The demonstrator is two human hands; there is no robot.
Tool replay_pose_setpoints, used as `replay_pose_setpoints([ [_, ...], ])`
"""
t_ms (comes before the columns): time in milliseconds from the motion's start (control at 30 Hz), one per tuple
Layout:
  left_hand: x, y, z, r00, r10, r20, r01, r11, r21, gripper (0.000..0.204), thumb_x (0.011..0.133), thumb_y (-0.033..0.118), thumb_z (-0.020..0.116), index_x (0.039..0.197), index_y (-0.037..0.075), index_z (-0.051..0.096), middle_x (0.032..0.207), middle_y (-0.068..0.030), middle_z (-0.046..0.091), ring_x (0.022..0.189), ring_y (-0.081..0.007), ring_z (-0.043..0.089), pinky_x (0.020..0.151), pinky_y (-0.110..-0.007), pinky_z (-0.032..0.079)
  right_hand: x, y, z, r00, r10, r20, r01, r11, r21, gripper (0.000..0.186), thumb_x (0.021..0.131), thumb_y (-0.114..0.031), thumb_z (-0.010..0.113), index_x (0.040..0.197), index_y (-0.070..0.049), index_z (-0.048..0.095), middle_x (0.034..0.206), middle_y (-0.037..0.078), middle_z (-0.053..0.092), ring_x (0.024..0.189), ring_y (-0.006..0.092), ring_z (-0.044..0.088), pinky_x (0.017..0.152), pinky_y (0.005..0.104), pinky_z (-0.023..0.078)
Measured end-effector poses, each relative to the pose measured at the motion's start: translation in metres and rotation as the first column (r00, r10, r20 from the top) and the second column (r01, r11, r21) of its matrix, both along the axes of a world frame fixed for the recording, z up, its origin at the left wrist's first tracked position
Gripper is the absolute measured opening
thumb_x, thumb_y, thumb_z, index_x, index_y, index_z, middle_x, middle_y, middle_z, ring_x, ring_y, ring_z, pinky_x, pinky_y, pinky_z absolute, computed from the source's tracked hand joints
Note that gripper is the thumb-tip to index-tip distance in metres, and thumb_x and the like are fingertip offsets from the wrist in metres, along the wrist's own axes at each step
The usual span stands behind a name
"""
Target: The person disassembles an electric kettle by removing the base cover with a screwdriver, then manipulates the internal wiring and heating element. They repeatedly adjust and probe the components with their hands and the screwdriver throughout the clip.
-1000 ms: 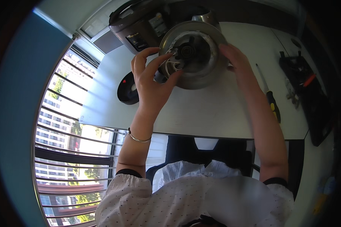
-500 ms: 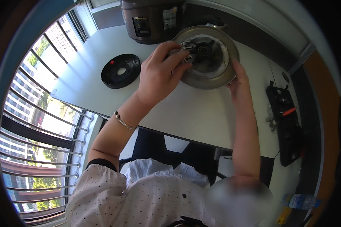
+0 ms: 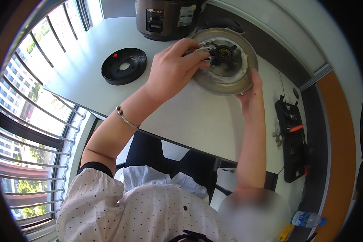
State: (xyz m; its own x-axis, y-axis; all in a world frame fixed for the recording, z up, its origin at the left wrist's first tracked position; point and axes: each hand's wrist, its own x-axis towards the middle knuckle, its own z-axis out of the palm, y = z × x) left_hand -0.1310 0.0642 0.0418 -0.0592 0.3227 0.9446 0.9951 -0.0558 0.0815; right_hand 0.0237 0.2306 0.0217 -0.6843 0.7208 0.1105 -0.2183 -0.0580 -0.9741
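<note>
Indoors, in the head view, we work over a white table (image 3: 193,121) with both hands on a round metal pot (image 3: 219,85). Our left hand (image 3: 171,68), a bracelet (image 3: 128,119) at its wrist, pinches pale wires (image 3: 205,49) with thumb and fingers drawn close, just left of the black socket (image 3: 224,53) at the pot's middle. Our right hand (image 3: 252,92) grips the pot's right rim, thumb along the edge and fingers tucked beneath. The pot is at the table's far side, tilted toward us; whether it touches the tabletop we cannot tell. Behind the pot, to the left, stands a dark cooker (image 3: 165,20), and a black disc (image 3: 114,74) lies on the table left of our left hand. To the right we see small metal parts (image 3: 277,135) beside a black case (image 3: 295,157) with an orange handle (image 3: 296,128) across it. A bottle (image 3: 306,219) lies at lower right, and a barred window (image 3: 28,127) runs along the left.
</note>
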Motion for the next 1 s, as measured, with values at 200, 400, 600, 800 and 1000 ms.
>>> replay_pose_setpoints([
  [200, -0.001, 0.002, 0.001, 1.000, 0.011, -0.001, -0.011, 1.000, -0.003, 0.015, 0.074, 0.019, 0.071, 0.088, 0.013, 0.069, 0.089, -0.0018, 0.060, 0.068, -0.0197, 0.062, 0.055, -0.030, 0.049, 0.002, 0.001, 0.001, 1.000, 0.023, -0.011, -0.023, 1.000, -0.019, 0.071, 0.081, -0.058, 0.055, 0.129, -0.006, 0.046, 0.127, 0.005, 0.049, 0.108, 0.0218, 0.049, 0.086, 0.0370, 0.038],
  [400, 0.000, 0.004, 0.003, 1.000, 0.009, 0.012, -0.008, 1.000, -0.007, 0.015, 0.074, 0.020, 0.071, 0.087, 0.013, 0.070, 0.086, -0.0007, 0.060, 0.067, -0.0187, 0.061, 0.055, -0.029, 0.049, 0.004, 0.002, 0.003, 1.000, 0.019, -0.001, -0.019, 0.999, -0.027, 0.073, 0.081, -0.059, 0.055, 0.129, -0.006, 0.044, 0.127, 0.006, 0.049, 0.106, 0.0217, 0.050, 0.085, 0.0363, 0.039],
  [600, 0.001, 0.004, 0.005, 1.000, 0.008, 0.030, -0.007, 1.000, -0.028, 0.015, 0.074, 0.020, 0.071, 0.087, 0.012, 0.071, 0.086, -0.0012, 0.060, 0.066, -0.0180, 0.061, 0.055, -0.028, 0.049, 0.005, 0.000, 0.006, 1.000, 0.022, 0.014, -0.022, 1.000, -0.021, 0.073, 0.080, -0.060, 0.055, 0.128, -0.006, 0.045, 0.125, 0.006, 0.048, 0.104, 0.0214, 0.050, 0.084, 0.0357, 0.039],
  [800, 0.005, 0.002, 0.008, 0.999, 0.022, 0.029, -0.021, 0.998, -0.056, 0.017, 0.073, 0.018, 0.073, 0.088, 0.009, 0.072, 0.087, -0.0036, 0.061, 0.067, -0.0173, 0.062, 0.058, -0.026, 0.052, 0.005, 0.002, 0.007, 1.000, 0.004, -0.004, -0.004, 0.999, -0.043, 0.071, 0.081, -0.058, 0.055, 0.127, -0.006, 0.046, 0.122, 0.006, 0.051, 0.103, 0.0208, 0.052, 0.083, 0.0359, 0.040],
  [1000, 0.010, -0.001, 0.007, 0.999, 0.039, 0.033, -0.037, 0.998, -0.049, 0.019, 0.070, 0.017, 0.075, 0.087, 0.009, 0.072, 0.086, -0.0031, 0.061, 0.066, -0.0163, 0.062, 0.057, -0.025, 0.051, 0.007, 0.008, 0.004, 0.998, 0.056, -0.026, -0.057, 0.998, -0.038, 0.067, 0.082, -0.057, 0.055, 0.127, -0.007, 0.047, 0.121, 0.007, 0.053, 0.105, 0.0198, 0.053, 0.086, 0.0373, 0.041],
])
